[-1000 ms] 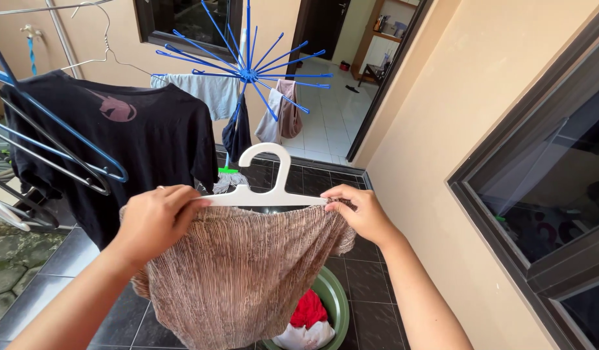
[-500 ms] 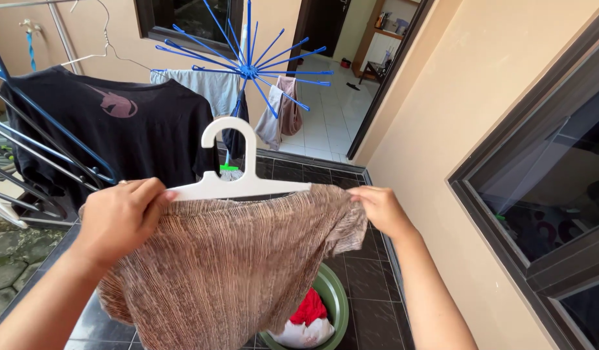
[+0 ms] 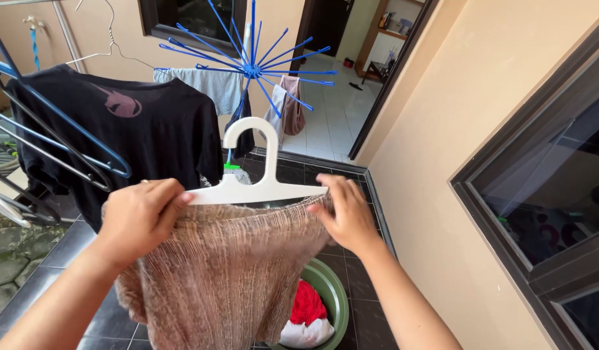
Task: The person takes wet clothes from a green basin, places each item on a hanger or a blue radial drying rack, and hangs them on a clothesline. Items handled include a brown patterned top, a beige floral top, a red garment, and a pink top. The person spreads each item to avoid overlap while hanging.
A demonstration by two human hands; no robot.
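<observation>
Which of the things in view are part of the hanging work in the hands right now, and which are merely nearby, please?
In hand:
left hand
right hand
white hanger
brown garment

Nearby:
green basin with red cloth and white cloth
black shirt
blue peg rack
wire hangers

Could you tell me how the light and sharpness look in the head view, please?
Head view: even daylight, with the hanger and brown garment sharp; the dark window on the right shows faint reflections; the tiled room beyond the doorway is brighter.
</observation>
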